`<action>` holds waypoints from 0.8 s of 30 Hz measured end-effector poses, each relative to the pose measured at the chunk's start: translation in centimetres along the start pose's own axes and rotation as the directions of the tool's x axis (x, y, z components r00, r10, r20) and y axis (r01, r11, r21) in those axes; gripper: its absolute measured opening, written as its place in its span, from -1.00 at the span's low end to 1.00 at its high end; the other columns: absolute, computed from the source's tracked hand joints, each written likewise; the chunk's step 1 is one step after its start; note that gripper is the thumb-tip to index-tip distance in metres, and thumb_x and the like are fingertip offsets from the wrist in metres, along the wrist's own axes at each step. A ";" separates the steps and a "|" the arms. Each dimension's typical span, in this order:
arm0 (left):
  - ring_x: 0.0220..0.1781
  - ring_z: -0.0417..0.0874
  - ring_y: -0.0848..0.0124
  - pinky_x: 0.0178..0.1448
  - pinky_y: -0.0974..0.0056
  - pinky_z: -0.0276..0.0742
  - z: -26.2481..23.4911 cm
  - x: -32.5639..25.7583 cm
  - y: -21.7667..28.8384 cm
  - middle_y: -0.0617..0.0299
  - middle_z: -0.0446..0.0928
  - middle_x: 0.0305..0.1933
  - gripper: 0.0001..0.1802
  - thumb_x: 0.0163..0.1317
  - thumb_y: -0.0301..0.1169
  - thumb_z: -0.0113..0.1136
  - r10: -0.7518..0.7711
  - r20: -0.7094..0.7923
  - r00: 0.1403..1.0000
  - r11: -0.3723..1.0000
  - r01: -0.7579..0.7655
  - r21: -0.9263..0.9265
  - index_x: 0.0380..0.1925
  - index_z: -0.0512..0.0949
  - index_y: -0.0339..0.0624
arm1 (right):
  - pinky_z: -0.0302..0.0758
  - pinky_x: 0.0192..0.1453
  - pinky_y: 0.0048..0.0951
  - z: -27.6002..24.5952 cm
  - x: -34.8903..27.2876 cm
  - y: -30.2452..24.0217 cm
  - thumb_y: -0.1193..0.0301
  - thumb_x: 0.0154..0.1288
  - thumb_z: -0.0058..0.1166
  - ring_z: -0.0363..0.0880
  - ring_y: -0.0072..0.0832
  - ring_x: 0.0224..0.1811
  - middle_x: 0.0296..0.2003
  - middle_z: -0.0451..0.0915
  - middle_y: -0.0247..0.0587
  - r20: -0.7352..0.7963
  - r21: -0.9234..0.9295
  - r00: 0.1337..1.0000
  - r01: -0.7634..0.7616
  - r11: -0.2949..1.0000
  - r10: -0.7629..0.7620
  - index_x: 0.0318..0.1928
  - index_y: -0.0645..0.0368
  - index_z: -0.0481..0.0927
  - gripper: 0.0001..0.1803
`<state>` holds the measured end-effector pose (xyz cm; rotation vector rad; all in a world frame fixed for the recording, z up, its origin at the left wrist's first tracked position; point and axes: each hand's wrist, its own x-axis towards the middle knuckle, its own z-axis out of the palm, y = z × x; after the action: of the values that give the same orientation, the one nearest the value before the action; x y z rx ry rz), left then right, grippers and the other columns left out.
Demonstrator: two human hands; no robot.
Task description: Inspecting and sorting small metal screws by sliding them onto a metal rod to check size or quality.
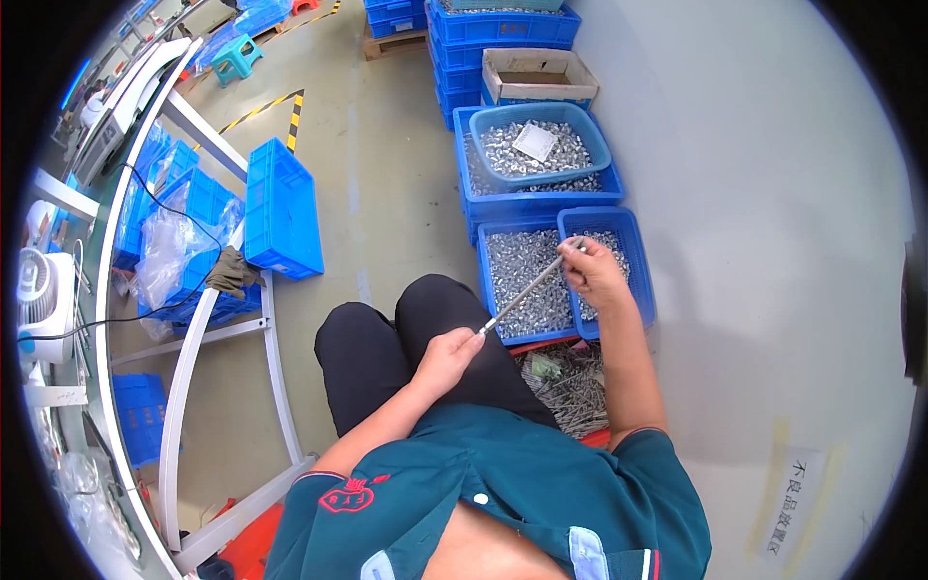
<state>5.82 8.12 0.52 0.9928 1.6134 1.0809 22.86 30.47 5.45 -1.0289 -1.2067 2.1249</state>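
Observation:
A thin grey metal rod [527,291] slants across the space in front of my knees, its far end up and to the right. My left hand [450,360] is closed around the lower end, just above my thigh, where a short shiny tip shows by the thumb. At the upper end, my right hand [594,274] pinches the rod between thumb and fingers, above a blue basket [642,280] of small metal parts. What exactly the right fingertips press on is too small to make out. Beside that basket stands a blue crate [486,280] filled with silvery metal fittings.
Below the crates lies a heap of loose metal rods [570,391]. Farther off, a light-blue basin [488,145] of fittings sits on another crate, near an open box [539,72]. A white-legged workbench [184,425] and an upright blue crate [280,213] flank my left; a wall [764,290] closes the right.

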 end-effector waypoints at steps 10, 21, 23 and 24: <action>-0.56 0.25 0.57 -0.45 0.37 0.23 -0.4 0.1 -1.2 0.32 0.26 -0.67 -0.67 0.26 -0.27 0.01 -0.071 0.017 0.997 0.991 0.073 -0.111 -0.59 0.40 -0.28 | 0.13 -0.71 -0.72 -1.6 0.0 2.5 0.41 0.32 -0.16 0.25 -0.65 -0.63 -0.41 0.43 -0.22 0.181 0.445 0.978 -0.172 0.879 0.100 -0.08 0.30 0.42 -0.75; -0.58 0.19 0.62 -0.50 0.40 0.17 -0.3 -0.2 -0.6 0.39 0.21 -0.67 -0.68 0.26 -0.28 0.01 -0.017 0.022 1.000 0.998 0.018 -0.054 -0.61 0.37 -0.23 | 0.10 -0.70 -0.72 -2.4 0.2 1.5 0.36 0.34 -0.12 0.20 -0.70 -0.69 -0.50 0.41 -0.34 0.154 0.684 0.986 -0.156 0.713 0.068 -0.16 0.17 0.46 -0.81; -0.58 0.14 0.69 -0.53 0.46 0.09 -0.3 -0.3 -0.2 0.50 0.16 -0.66 -0.68 0.28 -0.29 0.01 0.007 0.020 1.000 0.999 -0.006 -0.054 -0.63 0.36 -0.17 | 0.11 -0.69 -0.72 -2.5 0.2 1.3 0.35 0.35 -0.13 0.20 -0.70 -0.69 -0.51 0.40 -0.34 0.166 0.688 0.984 -0.163 0.707 0.065 -0.15 0.18 0.46 -0.81; -0.57 0.14 0.68 -0.52 0.45 0.10 -0.3 -0.4 0.0 0.49 0.16 -0.66 -0.68 0.28 -0.29 0.01 0.003 0.016 1.000 0.999 -0.002 -0.046 -0.64 0.35 -0.18 | 0.11 -0.68 -0.72 -2.7 0.1 1.2 0.35 0.35 -0.14 0.20 -0.70 -0.69 -0.51 0.40 -0.35 0.177 0.691 0.982 -0.170 0.702 0.064 -0.15 0.18 0.46 -0.80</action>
<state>5.68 7.68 0.69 0.9713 1.5677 1.1041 24.85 31.34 3.52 -0.6095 -0.2760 2.4722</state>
